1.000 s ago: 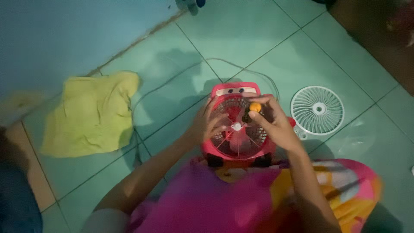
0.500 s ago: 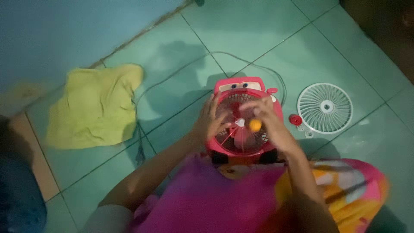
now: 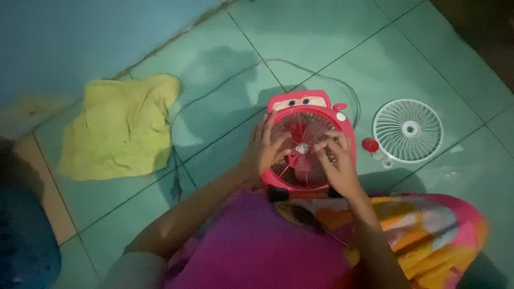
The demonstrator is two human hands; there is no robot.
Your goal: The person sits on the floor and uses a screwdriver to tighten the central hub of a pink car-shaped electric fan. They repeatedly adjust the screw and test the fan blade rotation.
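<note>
Your left hand (image 3: 266, 147) and right hand (image 3: 336, 160) rest spread-fingered on the red box fan (image 3: 308, 140) lying face-up on the tiled floor (image 3: 225, 48); judged light, brittle plastic—grip the casing, not blades.

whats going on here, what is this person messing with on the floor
A person sits over a small red fan lying face up on the green tiled floor. The left hand steadies the fan's side while the right hand works at the hub in the middle of the blades. The white front grille lies off to the side with a red cap next to it. A yellow cloth lies apart.
</note>
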